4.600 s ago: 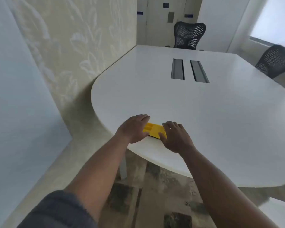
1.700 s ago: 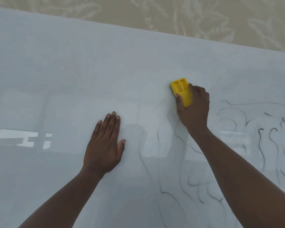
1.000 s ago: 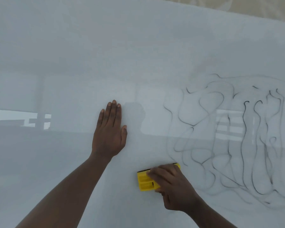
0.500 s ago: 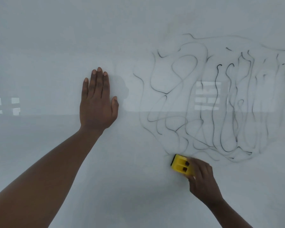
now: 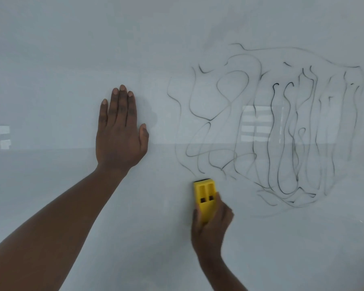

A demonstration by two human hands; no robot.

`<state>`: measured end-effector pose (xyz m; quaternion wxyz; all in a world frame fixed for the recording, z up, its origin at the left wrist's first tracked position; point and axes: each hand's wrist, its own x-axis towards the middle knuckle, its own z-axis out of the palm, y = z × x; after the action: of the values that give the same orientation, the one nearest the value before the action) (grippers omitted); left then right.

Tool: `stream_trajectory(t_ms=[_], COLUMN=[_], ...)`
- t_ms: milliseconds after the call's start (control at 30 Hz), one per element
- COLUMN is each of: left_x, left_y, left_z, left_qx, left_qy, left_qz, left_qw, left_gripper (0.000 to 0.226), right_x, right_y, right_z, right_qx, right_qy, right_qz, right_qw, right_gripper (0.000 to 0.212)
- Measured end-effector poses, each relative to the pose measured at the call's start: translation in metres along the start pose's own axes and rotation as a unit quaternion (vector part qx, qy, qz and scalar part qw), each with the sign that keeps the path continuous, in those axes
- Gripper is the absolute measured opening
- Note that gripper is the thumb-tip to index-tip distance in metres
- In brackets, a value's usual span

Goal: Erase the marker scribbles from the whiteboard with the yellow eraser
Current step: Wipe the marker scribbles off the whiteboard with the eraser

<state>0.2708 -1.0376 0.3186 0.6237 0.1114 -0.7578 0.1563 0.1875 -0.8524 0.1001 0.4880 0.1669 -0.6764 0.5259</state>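
The whiteboard [image 5: 61, 49] fills the whole head view. A tangle of black marker scribbles [image 5: 282, 133] covers its right half. My right hand [image 5: 211, 225] grips the yellow eraser [image 5: 204, 196], which stands upright against the board just below the scribbles' lower left edge. The eraser's black felt shows at its top end. My left hand [image 5: 120, 131] lies flat on the board with fingers spread upward, to the left of the scribbles and holding nothing.
Bright window reflections [image 5: 256, 127] shine on the glossy board among the scribbles, and smaller reflections [image 5: 4, 136] sit at the far left. The board's left and lower areas carry no marks.
The eraser has turned from tilted to upright and shifted slightly left under the scribbles' lower left corner. My left hand has stayed flat on the board. The view has drifted a little.
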Motion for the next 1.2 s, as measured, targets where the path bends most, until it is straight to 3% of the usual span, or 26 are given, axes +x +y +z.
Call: stream_trajectory(t_ms=[167,233,467,600,667,800,900,1033,1100,1200], left_x=[-0.001,-0.001,-0.003,-0.003,-0.004,-0.003,-0.004,-0.006,-0.006,-0.005], left_y=[-0.003,-0.006,-0.012,-0.012,-0.012,-0.012,-0.015,-0.017,-0.017,-0.017], left_z=[-0.001,-0.002,-0.005,-0.005,-0.005,-0.004,-0.003,-0.002,-0.003,-0.003], left_qx=[-0.003,0.000,0.012,0.008,0.004,-0.001,-0.012,-0.004,-0.005,-0.004], left_qy=[-0.001,-0.006,-0.013,-0.007,-0.007,-0.001,0.005,0.002,0.004,0.004], left_qz=[0.013,0.019,-0.016,-0.014,-0.017,-0.011,-0.007,0.004,0.003,-0.001], left_qw=[1.000,1.000,1.000,1.000,1.000,1.000,1.000,1.000,1.000,1.000], left_gripper=[0.070,0.071,0.080,0.079,0.080,0.076,0.070,0.067,0.068,0.069], right_x=[0.009,0.041,0.147,0.162,0.155,0.117,0.080,0.082,0.106,0.162], right_y=[-0.037,-0.031,0.046,0.043,0.017,-0.054,-0.085,-0.079,-0.073,-0.059], right_z=[0.015,0.010,-0.043,-0.043,-0.029,0.008,0.029,0.028,0.021,0.004], right_qx=[-0.038,-0.069,-0.077,-0.064,-0.059,-0.063,-0.089,-0.141,-0.157,-0.153], right_qy=[0.002,0.027,0.132,0.156,0.147,0.066,0.027,0.018,0.025,0.076], right_qz=[-0.126,-0.134,0.100,0.145,0.099,-0.079,-0.198,-0.309,-0.317,-0.202], right_qw=[0.991,0.988,0.983,0.975,0.982,0.993,0.976,0.940,0.935,0.964], right_gripper=[0.059,0.059,0.062,0.068,0.065,0.063,0.057,0.056,0.056,0.060])
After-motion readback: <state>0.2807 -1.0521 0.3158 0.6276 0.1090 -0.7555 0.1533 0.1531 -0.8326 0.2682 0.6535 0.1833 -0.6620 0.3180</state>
